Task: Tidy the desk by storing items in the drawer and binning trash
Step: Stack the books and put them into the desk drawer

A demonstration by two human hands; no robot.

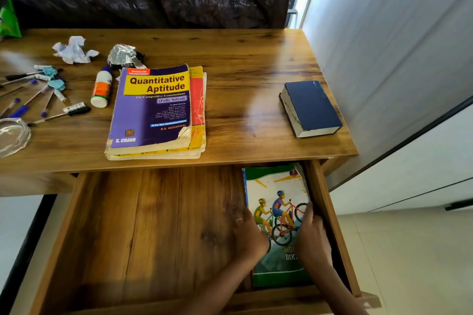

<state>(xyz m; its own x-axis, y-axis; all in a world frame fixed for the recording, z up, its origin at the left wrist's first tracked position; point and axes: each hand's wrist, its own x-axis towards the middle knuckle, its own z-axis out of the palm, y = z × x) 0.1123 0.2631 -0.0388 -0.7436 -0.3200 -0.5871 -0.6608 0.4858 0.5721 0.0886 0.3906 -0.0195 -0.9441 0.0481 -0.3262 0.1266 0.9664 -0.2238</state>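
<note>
Below the bench (243, 64), the drawer (153, 225) is pulled fully out, its wooden floor bare except at the right side. Against that right wall a cycling book (277, 184) is lying flat, cover up, and is being settled by both hands. The left hand (249, 234) is laid on the book's left edge, fingers spread and pressing down, clamped on nothing. The right hand (313, 235) is set along the book's right edge beside the drawer wall; whether its fingers are curled under the cover cannot be told.

On the bench, a stack of books (156, 112) is seen near the front edge, topped by a large softcover with curled, worn corners. It is judged heavy and floppy, so it would best be gripped at the spine side with a hand beneath. A dark blue hardback (311, 107) is placed well apart at the right; it is judged stiff and compact, and easily lifted by its long edges.

Further left, a glue bottle (101, 88) is lying on its side, light and liable to roll. Pens (38, 100) are scattered beside it, best gathered in a bunch. A foil ball (122, 55) and crumpled paper (73, 50) are judged light, crushable trash for the bin, which is not in view.
</note>
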